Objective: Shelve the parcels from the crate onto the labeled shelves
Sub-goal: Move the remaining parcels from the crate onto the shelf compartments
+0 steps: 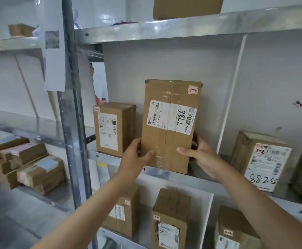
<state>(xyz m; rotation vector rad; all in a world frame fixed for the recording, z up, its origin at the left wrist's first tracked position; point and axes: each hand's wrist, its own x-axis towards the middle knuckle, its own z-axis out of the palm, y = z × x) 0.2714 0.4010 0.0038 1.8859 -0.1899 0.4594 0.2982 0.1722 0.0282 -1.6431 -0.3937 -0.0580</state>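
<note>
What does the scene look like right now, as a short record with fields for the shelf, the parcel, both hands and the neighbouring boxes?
shelf: grey metal shelf, white divider standing on it
parcel: tall brown cardboard box, white label handwritten 7786, upright, base at the shelf's front edge
left hand: grips the box's lower left side
right hand: grips its lower right side
neighbours: smaller brown cardboard box to the left, apart; box marked 8825 beyond the divider
</note>
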